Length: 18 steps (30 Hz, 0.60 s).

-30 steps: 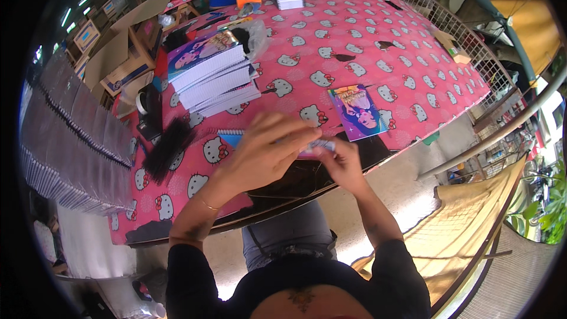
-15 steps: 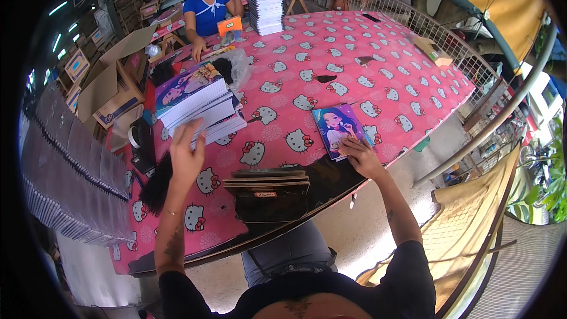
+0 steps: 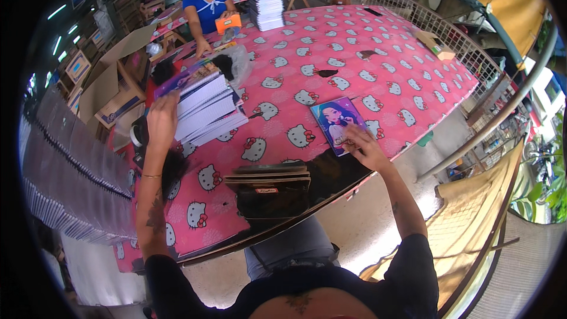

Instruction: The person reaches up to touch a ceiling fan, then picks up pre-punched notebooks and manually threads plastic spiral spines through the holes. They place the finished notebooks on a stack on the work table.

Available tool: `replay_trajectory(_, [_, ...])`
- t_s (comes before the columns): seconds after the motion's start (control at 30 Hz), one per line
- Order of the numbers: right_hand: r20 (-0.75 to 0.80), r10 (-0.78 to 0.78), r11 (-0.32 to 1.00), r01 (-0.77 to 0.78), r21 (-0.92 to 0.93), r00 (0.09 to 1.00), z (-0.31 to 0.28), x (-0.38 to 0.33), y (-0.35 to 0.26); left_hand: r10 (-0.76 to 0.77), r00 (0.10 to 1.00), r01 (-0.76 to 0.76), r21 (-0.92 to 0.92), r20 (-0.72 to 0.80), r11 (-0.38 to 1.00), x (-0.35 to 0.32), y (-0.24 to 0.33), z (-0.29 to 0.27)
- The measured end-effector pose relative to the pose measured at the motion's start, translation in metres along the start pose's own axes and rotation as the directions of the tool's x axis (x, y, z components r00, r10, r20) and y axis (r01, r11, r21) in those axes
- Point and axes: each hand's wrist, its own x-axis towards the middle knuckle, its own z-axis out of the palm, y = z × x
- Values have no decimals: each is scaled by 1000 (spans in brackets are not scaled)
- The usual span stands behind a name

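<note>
Right fingers (image 3: 357, 134) at one notebook (image 3: 334, 117) — left (image 3: 162, 108), one pile (image 3: 208, 110).

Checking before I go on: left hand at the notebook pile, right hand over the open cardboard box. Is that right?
The part about the right hand is wrong: the head view shows it over the lone purple-covered notebook. The left hand is at the notebook pile, as you say.

A small red label (image 3: 266, 191) is showing on the dark block (image 3: 271, 205) by the near edge of the table (image 3: 271, 159). Its lettering is appearing too small to read.
</note>
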Motion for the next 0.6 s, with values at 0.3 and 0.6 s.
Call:
replay_trajectory(0.3, [-108, 132, 561, 16, 828, 985, 30, 11, -158, 181, 980, -195, -564, -82, 802, -3, 160, -54])
replay_trajectory(0.6, [-133, 313, 396, -2, 918, 940, 53, -5, -166, 361, 930, -261, -560, 72, 786, 7, 188, -79])
